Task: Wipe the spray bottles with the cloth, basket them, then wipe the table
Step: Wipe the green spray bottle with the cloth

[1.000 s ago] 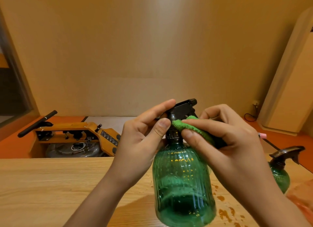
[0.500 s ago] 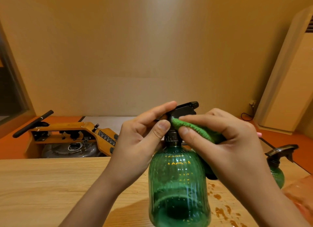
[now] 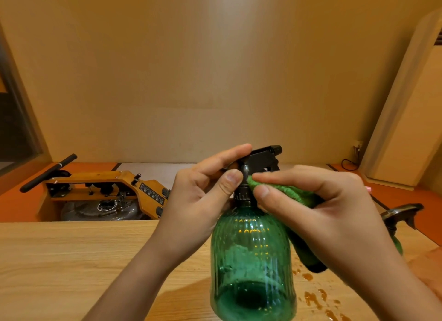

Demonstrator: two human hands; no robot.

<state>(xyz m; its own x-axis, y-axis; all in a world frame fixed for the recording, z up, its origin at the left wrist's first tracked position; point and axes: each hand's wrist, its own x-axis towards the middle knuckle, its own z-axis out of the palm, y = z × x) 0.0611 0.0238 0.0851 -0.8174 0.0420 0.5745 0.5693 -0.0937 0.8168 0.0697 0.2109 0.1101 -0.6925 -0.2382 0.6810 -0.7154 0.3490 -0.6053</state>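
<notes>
A green ribbed spray bottle with a black trigger head is held up over the wooden table. My left hand pinches the black head between thumb and fingers. My right hand holds a green cloth between thumb and fingers and presses its tip against the bottle's neck. A second green spray bottle stands on the table at the right, mostly hidden behind my right hand.
Brownish droplets spot the table right of the held bottle. An orange shape, partly hidden, lies at the right edge. Beyond the table's far edge a yellow machine with a black handle sits on the floor.
The cloth's tip has slid down from the trigger head to the bottle's neck. My left hand keeps its pinch on the head. The bottle stays in about the same place.
</notes>
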